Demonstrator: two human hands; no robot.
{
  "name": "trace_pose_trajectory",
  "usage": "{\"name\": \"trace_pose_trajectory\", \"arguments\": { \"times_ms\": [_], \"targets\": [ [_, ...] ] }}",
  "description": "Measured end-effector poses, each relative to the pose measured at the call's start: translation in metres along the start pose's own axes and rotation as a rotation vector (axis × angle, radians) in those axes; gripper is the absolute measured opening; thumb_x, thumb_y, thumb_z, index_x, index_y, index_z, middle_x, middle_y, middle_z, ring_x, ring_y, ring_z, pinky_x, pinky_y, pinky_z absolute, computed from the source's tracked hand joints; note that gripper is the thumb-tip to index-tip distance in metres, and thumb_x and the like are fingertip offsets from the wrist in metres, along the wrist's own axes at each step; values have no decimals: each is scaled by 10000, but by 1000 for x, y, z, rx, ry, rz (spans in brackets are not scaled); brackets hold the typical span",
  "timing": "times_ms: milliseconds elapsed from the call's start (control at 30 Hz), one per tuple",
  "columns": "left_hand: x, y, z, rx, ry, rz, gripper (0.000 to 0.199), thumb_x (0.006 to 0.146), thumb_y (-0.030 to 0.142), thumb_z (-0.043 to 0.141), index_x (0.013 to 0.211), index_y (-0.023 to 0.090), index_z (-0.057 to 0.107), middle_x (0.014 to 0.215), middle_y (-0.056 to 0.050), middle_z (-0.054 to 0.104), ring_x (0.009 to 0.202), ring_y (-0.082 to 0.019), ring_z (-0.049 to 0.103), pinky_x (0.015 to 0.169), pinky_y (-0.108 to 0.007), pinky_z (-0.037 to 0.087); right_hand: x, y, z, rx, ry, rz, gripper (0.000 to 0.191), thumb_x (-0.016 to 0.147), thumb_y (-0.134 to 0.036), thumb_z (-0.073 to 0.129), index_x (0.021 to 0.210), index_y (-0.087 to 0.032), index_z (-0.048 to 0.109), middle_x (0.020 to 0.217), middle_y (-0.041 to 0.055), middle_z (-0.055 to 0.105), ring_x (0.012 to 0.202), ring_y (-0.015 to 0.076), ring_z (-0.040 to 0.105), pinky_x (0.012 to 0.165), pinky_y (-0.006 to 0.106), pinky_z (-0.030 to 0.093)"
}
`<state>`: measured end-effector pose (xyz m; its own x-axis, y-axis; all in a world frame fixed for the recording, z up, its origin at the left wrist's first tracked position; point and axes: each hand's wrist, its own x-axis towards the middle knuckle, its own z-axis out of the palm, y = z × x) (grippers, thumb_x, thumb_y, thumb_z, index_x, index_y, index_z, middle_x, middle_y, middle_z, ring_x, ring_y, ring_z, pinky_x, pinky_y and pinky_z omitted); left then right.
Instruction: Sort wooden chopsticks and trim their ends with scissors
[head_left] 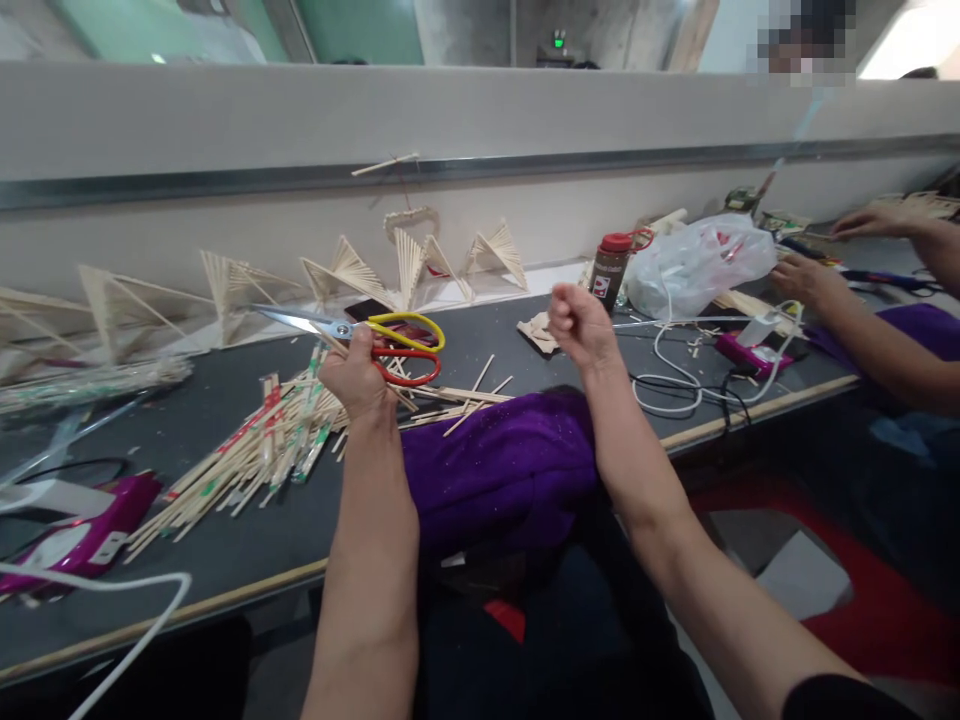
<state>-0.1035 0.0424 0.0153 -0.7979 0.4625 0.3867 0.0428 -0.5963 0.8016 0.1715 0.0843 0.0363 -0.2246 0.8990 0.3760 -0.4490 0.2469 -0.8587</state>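
My left hand (356,375) is closed round a pair of scissors (343,330) near the pivot. The blades point left, and one handle loop is yellow, the other red. Under and beside this hand lies a loose pile of thin wooden sticks (247,455), some with red or green wrapping. My right hand (583,325) is raised, its fingers curled in; whether something small is inside them is hidden. Close to it is a small pile of pale wood pieces (541,332) on a dark pad. A purple cloth (510,470) lies below, between my forearms.
Fan-shaped stick models (409,268) line the wall. A red-capped bottle (611,270) and a plastic bag (697,262) stand right of centre. Magenta devices with white cables (82,530) sit at left and right. A co-worker's hands (814,280) work at far right.
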Motion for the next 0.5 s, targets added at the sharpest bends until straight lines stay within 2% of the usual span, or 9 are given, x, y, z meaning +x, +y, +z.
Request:
{"name": "trace_pose_trajectory", "arguments": {
  "times_ms": [67, 167, 233, 333, 400, 500],
  "targets": [
    [1, -1, 0, -14, 1, 8, 203, 654, 275, 619, 574, 133, 497, 551, 22, 529, 508, -95, 536, 555, -261, 503, -14, 6, 23, -142, -172, 86, 283, 782, -400, 577, 925, -161, 629, 632, -41, 519, 463, 27, 410, 406, 157, 300],
    [3, -3, 0, -53, 8, 26, 192, 637, 246, 626, 563, 118, 505, 542, 11, 539, 495, -104, 538, 542, -282, 501, -47, 18, 64, -411, -552, 151, 262, 843, -312, 498, 972, -137, 643, 693, -6, 596, 526, 56, 517, 481, 177, 389],
    [4, -3, 1, -66, 6, 35, 181, 625, 236, 628, 570, 106, 515, 544, 6, 546, 491, -107, 539, 542, -293, 502, -71, 23, 87, -597, -752, 60, 237, 852, -198, 459, 962, -102, 646, 769, 26, 632, 552, 61, 542, 562, 194, 434],
    [3, -2, 3, -57, 4, 34, 171, 613, 234, 621, 566, 106, 517, 535, 12, 539, 481, -101, 529, 534, -289, 498, -102, 22, 110, -752, -1030, -101, 269, 806, -57, 464, 1017, -91, 628, 983, 72, 660, 833, 108, 598, 751, 200, 433],
    [1, 0, 4, -61, 10, 27, 167, 604, 231, 617, 552, 115, 508, 512, 23, 524, 466, -96, 516, 521, -281, 493, -119, 17, 119, -787, -1190, -130, 288, 812, -51, 463, 1059, -85, 608, 1058, 84, 647, 938, 125, 584, 808, 192, 412],
    [-1, 4, 6, -91, 9, 17, 165, 591, 218, 622, 530, 123, 501, 487, 28, 516, 448, -94, 508, 516, -282, 493, -143, 6, 132, -738, -1422, -116, 273, 861, -113, 437, 1086, -75, 587, 1113, 88, 628, 987, 118, 572, 812, 160, 405]
  ]
}}
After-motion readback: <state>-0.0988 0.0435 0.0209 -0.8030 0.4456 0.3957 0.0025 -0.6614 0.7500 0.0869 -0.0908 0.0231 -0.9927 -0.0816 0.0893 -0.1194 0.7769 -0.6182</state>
